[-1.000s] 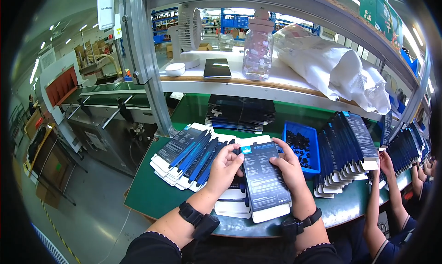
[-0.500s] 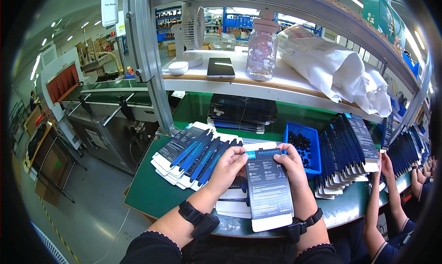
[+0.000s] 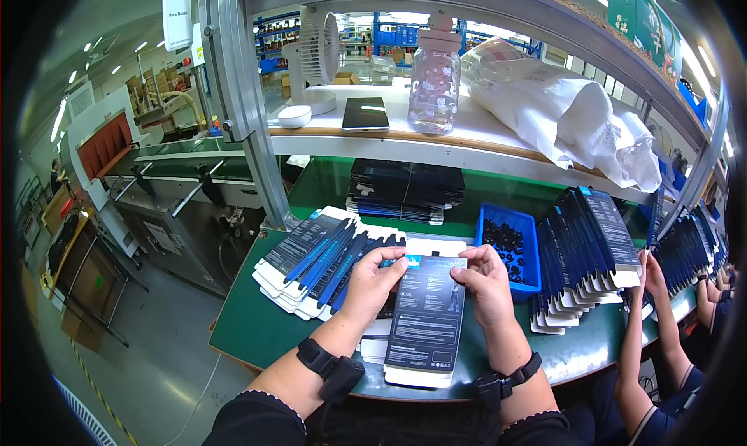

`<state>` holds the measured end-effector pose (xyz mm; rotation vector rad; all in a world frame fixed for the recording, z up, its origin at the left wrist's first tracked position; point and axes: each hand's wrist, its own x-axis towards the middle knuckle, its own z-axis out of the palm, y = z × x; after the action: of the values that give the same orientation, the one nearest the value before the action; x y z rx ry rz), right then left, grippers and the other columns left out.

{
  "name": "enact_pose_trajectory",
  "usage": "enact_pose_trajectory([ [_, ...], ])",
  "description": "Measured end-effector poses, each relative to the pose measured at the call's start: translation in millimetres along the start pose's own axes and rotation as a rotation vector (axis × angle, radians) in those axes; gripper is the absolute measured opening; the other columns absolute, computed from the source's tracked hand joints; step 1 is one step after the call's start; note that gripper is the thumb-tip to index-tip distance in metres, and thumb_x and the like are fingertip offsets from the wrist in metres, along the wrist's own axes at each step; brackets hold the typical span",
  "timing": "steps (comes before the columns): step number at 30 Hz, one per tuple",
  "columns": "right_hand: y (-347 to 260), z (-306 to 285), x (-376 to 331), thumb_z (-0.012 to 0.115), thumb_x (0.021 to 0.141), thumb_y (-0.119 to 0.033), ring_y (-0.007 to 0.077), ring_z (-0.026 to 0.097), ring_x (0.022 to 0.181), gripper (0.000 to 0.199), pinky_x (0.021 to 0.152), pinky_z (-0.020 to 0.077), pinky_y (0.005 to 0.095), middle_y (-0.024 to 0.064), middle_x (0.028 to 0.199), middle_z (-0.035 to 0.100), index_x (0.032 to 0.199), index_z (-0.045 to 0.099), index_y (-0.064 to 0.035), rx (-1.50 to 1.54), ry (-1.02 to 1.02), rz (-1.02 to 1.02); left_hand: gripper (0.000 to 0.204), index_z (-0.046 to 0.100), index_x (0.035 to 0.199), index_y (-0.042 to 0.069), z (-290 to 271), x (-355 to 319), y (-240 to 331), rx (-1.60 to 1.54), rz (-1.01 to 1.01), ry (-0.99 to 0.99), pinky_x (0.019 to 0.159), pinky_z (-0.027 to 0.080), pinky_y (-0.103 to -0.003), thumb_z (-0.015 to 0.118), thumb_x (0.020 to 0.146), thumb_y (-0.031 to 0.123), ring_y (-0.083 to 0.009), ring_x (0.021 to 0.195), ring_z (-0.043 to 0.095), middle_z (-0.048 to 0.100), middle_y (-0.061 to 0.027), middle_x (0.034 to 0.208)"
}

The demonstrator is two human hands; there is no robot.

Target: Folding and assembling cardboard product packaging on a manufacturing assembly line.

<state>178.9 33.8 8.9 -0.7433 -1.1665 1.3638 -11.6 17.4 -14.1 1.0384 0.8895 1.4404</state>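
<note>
A flat dark carton (image 3: 424,321) with a blue corner, printed panels and white end flaps is upright before me, its upper end between my two hands. My left hand (image 3: 372,282) pinches the upper left corner, thumb on the front. At the upper right edge, my right hand (image 3: 488,282) grips it, thumb pressed on the printed face. Partly hidden behind the carton lie more flat cartons (image 3: 373,349) on the green table (image 3: 249,329). To the left, a fanned pile of dark and blue cartons (image 3: 315,263) with white flaps spreads out.
A blue bin (image 3: 526,290) of small black parts stands right of my hands, beside a leaning row of cartons (image 3: 580,251). Tied cartons (image 3: 405,189) lie under the shelf (image 3: 366,144), which bears a fan, a jar (image 3: 436,88) and a white bag. A co-worker's hands (image 3: 647,275) work at right.
The carton and both hands have shifted a little left, and the carton's lower end has swung left. Its white top flap now shows more. The whole view has moved slightly.
</note>
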Motion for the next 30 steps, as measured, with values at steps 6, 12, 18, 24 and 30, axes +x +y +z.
enact_pose_trajectory([
  [6,-2.2,4.5,0.0,0.058,0.069,0.01,0.0112,0.053,0.087,0.039,0.076,0.0448,0.0228,0.0058,0.094,0.055,0.105,0.05,-0.0039,-0.053,-0.047,-0.127,0.029,0.054,0.116,0.004,9.7,-2.0,2.0,-0.02,0.082,0.028,0.06,0.049,-0.02,0.058,0.087,0.007,-0.0074,0.072,0.059,0.055,-0.0052,0.103],
  [12,-11.8,0.2,0.1,0.057,0.07,0.009,0.0119,0.051,0.089,0.052,0.08,0.0416,0.0237,0.0049,0.09,0.054,0.119,0.046,-0.0045,-0.208,-0.17,-0.055,0.027,0.055,0.114,0.002,-1.7,1.5,-3.9,0.046,0.002,-0.122,0.061,0.048,-0.019,0.056,0.088,0.006,-0.0068,0.075,0.059,0.058,-0.0039,0.099],
  [18,-10.0,-7.3,4.1,0.052,0.09,-0.03,0.0154,0.054,0.094,0.039,0.088,0.0397,0.0296,0.0093,0.101,0.06,0.112,0.057,0.0011,-0.397,-0.21,0.019,0.019,0.061,0.105,0.001,3.4,-1.1,-1.3,0.12,0.126,-0.175,0.064,0.048,-0.019,0.058,0.087,0.005,-0.0067,0.077,0.059,0.057,-0.0028,0.1],
  [24,-25.9,-13.9,1.9,0.055,0.088,-0.023,0.0157,0.057,0.094,0.037,0.087,0.0409,0.0274,0.0117,0.102,0.064,0.113,0.059,0.0038,-0.248,-0.408,0.285,0.018,0.064,0.103,0.001,2.5,-0.7,-0.6,0.193,0.233,-0.261,0.078,0.047,-0.021,0.058,0.087,0.005,-0.0104,0.09,0.057,0.054,-0.0046,0.106],
  [30,-21.9,-11.3,1.6,0.061,0.081,-0.008,0.0112,0.058,0.083,0.031,0.077,0.0453,0.0229,0.0085,0.096,0.065,0.11,0.062,0.0016,-0.248,-0.333,0.247,0.019,0.065,0.105,0.004,3.4,-1.8,1.4,0.222,0.212,-0.267,0.078,0.047,-0.021,0.058,0.087,0.005,-0.0103,0.092,0.055,0.055,-0.0048,0.105],
])
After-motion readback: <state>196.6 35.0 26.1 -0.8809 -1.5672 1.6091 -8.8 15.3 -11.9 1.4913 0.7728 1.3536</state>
